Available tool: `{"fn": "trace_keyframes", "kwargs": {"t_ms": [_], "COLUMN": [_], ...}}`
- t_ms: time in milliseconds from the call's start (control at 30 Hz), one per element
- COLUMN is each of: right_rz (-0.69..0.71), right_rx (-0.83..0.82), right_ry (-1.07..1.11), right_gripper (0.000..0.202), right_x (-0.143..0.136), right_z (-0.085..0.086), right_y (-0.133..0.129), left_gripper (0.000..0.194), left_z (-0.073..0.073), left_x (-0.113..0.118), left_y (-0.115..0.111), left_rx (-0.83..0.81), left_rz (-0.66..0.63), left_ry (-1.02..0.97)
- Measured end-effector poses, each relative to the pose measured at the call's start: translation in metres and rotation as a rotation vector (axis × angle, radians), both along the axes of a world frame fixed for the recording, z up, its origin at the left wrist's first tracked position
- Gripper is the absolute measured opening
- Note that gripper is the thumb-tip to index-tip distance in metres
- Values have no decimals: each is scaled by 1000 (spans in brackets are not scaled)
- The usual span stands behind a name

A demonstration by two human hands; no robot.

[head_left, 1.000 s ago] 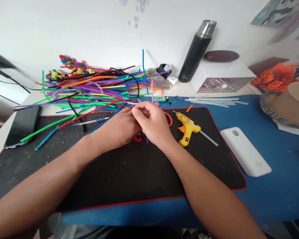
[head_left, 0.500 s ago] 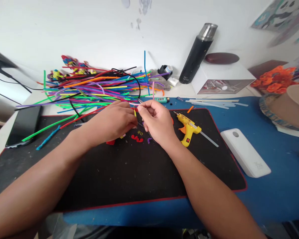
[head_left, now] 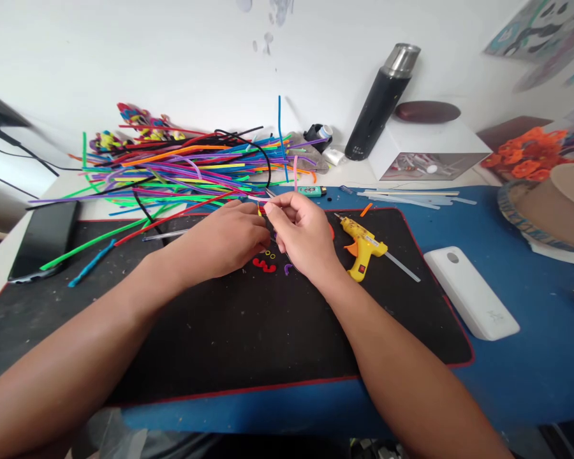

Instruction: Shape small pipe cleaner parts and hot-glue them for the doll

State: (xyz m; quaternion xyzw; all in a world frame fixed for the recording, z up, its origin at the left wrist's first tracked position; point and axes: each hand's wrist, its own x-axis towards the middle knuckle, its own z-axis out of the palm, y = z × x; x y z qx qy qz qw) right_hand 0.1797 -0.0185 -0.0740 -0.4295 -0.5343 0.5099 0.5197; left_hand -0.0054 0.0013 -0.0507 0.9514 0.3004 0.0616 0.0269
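My left hand (head_left: 236, 236) is closed, palm down above the black mat, and a short piece of yellow pipe cleaner (head_left: 259, 210) sticks up by its fingertips. Facing it closely, my right hand (head_left: 302, 226) is closed in a pinch. A slim silver tip (head_left: 269, 193) shows past its thumb; the rest of that tool is mostly hidden by the hand. Just below the hands lie a curled red pipe cleaner piece (head_left: 264, 265), small yellow rings (head_left: 270, 255) and a bent purple piece (head_left: 287, 269).
A pile of pipe cleaners (head_left: 172, 169) spreads along the back. Right of my hands lies a yellow glue gun (head_left: 362, 247), with a white power bank (head_left: 471, 293) beyond. A black flask (head_left: 377, 108), glue sticks (head_left: 406, 197) and a phone (head_left: 45, 239) surround the black mat (head_left: 249, 344).
My left hand has shifted slightly right and down, closer to my right hand, and less of the yellow piece shows. A pen-like clear rod beside my left wrist is now more exposed.
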Motion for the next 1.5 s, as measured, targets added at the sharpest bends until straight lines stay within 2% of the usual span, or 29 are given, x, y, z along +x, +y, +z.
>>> {"fn": "trace_keyframes", "kwargs": {"t_ms": [133, 533, 767, 1000, 1267, 1500], "right_rz": [-2, -7, -16, -17, -22, -24], "right_rx": [9, 37, 33, 65, 83, 93], "right_ry": [-15, -43, -99, -148, -170, -178], "right_gripper": [30, 27, 15, 11, 8, 8], "right_x": [0, -2, -2, -2, -3, -3], "right_z": [-1, -3, 1, -2, 1, 0], "right_y": [1, 1, -2, -2, -4, -4], "left_gripper": [26, 24, 23, 23, 32, 29], "left_z": [-2, -9, -14, -10, -6, -6], "left_x": [4, 14, 13, 17, 21, 23], "left_y": [-2, -10, -10, -12, -16, -18], "left_rx": [-21, 118, 142, 139, 83, 72], "left_rz": [-76, -126, -126, -127, -99, -88], "left_ry": [58, 22, 16, 55, 80, 92]}}
